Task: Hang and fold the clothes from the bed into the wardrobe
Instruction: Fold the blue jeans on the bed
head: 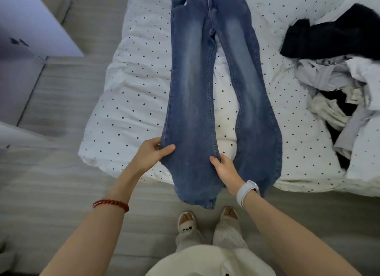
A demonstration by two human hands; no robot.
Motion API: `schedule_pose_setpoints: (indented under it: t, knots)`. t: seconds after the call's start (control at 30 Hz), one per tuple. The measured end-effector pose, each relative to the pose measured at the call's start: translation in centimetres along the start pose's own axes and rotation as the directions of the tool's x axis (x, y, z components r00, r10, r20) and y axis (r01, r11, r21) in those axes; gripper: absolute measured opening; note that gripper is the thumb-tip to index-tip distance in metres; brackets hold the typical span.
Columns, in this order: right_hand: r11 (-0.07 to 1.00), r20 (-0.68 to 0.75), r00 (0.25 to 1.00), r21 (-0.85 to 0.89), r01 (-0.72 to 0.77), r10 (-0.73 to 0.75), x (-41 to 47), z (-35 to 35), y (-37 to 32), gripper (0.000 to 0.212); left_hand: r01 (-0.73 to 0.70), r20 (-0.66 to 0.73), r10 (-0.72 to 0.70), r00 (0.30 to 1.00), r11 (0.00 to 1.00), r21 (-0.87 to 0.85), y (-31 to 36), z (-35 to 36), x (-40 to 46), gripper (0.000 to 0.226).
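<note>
A pair of blue flared jeans (216,86) lay flat on the bed (131,90), front side up, waistband at the far end and both hems hanging over the near edge toward the floor. The person's left hand (153,152) gripped the outer seam of one leg just above the hem, thumb on top and fingers curled under the denim. The right hand (223,168) pinched the inner seam of that same leg, thumb on top of the cloth, the fingers tucked out of sight in the gap between the two legs. The other leg lay untouched just beside it.

The bed's cover was white with small dark dots. Off to the right sat a rumpled heap of clothes (339,94), pale grey and white pieces with a black garment (333,39) at the far side. A red bead bracelet (111,204) circled the left wrist, a white watch (246,192) the right.
</note>
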State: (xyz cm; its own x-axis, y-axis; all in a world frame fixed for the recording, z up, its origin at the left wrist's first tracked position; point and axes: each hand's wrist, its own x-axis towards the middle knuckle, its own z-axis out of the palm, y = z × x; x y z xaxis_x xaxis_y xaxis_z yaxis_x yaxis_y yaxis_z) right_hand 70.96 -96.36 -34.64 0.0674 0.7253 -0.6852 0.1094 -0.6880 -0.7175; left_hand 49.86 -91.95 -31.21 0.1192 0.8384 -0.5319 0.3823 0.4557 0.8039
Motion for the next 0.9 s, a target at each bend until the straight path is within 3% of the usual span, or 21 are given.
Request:
schedule_pose_setpoints:
  t: [0.1,0.17,0.23,0.3,0.37,0.4,0.47,0.57,0.73,0.8,0.9]
  knots:
    - [0.987,-0.047,0.996,-0.146,0.067,-0.074,-1.3,1.1,2.2,0.023,0.046,-0.010,-0.046,0.999,0.995,0.089,-3.0,-0.1,-1.8,0.021]
    - [0.942,-0.058,0.991,-0.321,0.097,-0.122,-1.7,2.1,4.1,0.032,0.064,-0.152,-0.040,0.988,0.985,0.157,-5.4,0.5,-3.2,0.041]
    - [0.863,-0.016,0.996,-0.501,0.067,-0.086,-1.8,2.9,6.1,0.036,0.124,-0.291,-0.036,0.956,0.949,0.289,-7.7,1.7,-4.2,0.033]
    - [0.747,0.064,0.998,-0.664,0.025,0.022,-1.7,3.6,8.3,0.035,0.274,-0.341,-0.102,0.935,0.815,0.510,-9.6,2.7,-5.0,0.033]
    - [0.699,0.094,0.986,-0.715,-0.028,0.136,-1.8,3.7,9.8,0.036,0.372,-0.328,-0.194,0.925,0.643,0.669,-10.8,3.1,-5.3,0.057]
    - [0.691,0.068,0.983,-0.720,-0.071,0.171,-2.0,3.4,10.0,0.043,0.390,-0.335,-0.208,0.919,0.603,0.696,-10.9,3.0,-5.1,0.064]
    - [0.709,-0.015,0.992,-0.698,-0.101,0.127,-2.0,1.6,9.9,0.049,0.370,-0.348,-0.166,0.922,0.637,0.676,-10.3,3.5,-4.5,0.061]
    - [0.810,-0.177,0.984,-0.580,-0.086,-0.023,-1.3,-2.6,8.7,0.038,0.194,-0.261,-0.030,0.965,0.753,0.629,-8.2,5.5,-2.8,0.051]
    - [0.920,-0.514,0.854,-0.367,-0.134,-0.080,2.3,-10.6,7.0,0.034,0.010,-0.125,0.039,0.991,0.930,0.368,-4.1,12.2,1.1,0.037]
    - [0.937,-0.569,0.820,-0.316,-0.150,-0.060,3.9,-13.6,7.2,0.026,0.013,-0.061,0.004,0.998,0.960,0.281,-2.4,15.9,2.5,0.039]
    - [0.936,-0.531,0.846,-0.272,-0.222,0.046,6.2,-16.5,8.7,0.034,0.050,-0.002,-0.051,0.999,0.974,0.221,-1.3,20.7,4.2,0.043]
